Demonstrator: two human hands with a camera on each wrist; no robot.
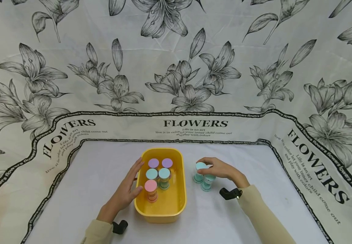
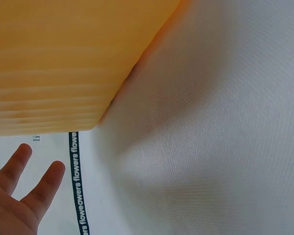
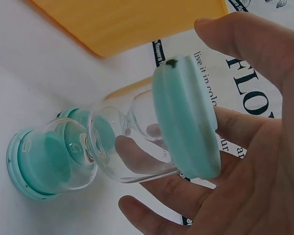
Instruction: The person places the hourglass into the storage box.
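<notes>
Teal-capped hourglasses (image 1: 206, 186), two close together, stand on the white tabletop (image 1: 99, 169), just right of a yellow tub (image 1: 170, 207). Around them, the right hand's (image 1: 221, 168) grip is spread, thumb clear of the nearer cap; I cannot tell whether its fingers touch. The left hand (image 1: 124, 192), grip apart, lies along the tub's left rim. Inside stand purple (image 1: 153, 163), teal (image 1: 164, 173) and pink hourglasses (image 1: 151, 185).

wht surface (image 1: 225, 217) below, flower-print cloth (image 1: 176, 78) behind & both sides, w/ blk lettering (image 1: 195, 123).
</notes>
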